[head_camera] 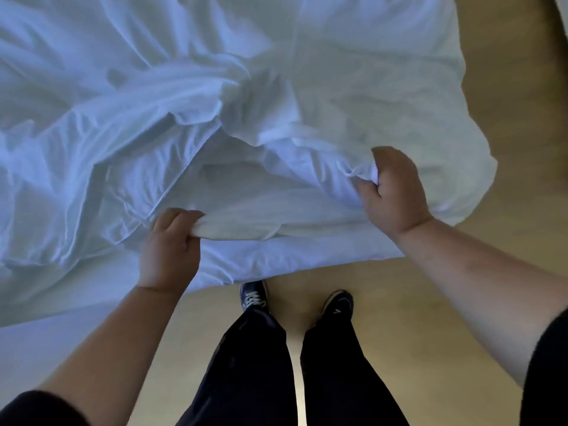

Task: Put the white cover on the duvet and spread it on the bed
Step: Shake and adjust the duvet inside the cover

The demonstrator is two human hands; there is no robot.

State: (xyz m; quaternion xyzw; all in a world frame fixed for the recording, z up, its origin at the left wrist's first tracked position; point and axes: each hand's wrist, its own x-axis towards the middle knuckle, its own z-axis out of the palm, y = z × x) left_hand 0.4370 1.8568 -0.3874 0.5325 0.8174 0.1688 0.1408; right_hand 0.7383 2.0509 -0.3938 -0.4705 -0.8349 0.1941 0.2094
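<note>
A white duvet cover (129, 155) lies crumpled in loose folds over the bed (276, 265), filling the upper part of the head view. The thicker white duvet (270, 216) shows at the near edge, partly wrapped in the cover. My left hand (170, 247) grips a bunched roll of white fabric at the near edge. My right hand (396, 189) grips a gathered fold of the cover further right, near the bed's corner. Where the cover ends and the duvet begins is hard to tell under the folds.
I stand at the bed's near edge on a light wooden floor (430, 302), with my dark trousers and dark shoes (253, 295) below. The floor runs on past the bed's right side (507, 87).
</note>
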